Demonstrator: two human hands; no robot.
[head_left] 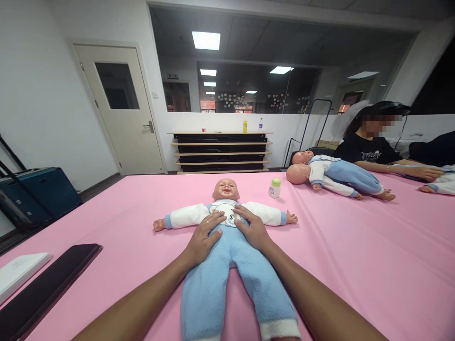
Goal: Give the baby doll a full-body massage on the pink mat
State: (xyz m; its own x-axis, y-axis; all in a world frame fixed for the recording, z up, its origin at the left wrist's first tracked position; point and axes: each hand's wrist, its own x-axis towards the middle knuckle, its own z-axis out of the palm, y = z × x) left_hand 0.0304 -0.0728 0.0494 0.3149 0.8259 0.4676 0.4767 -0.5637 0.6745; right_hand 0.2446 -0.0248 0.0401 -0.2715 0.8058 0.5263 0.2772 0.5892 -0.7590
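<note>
A baby doll (226,190) lies on its back on the pink-covered table (135,279), head away from me and arms stretched out sideways. It wears a white top with a bear face and light blue trousers (208,289). My left hand (208,232) rests flat on the left side of its belly, fingers extended, a ring on one finger. On the other side of the belly lies my right hand (253,226), fingers stretched over the bear print. Neither hand grips anything. A small white bottle with a green cap (275,188) stands beyond the doll's arm.
More dolls (341,173) lie at the right, where another person (371,147) sits handling a doll. A dark flat case (53,284) and a white box (23,270) lie at the left edge. Behind are a low shelf (220,147), a suitcase (37,196) and a door (117,123).
</note>
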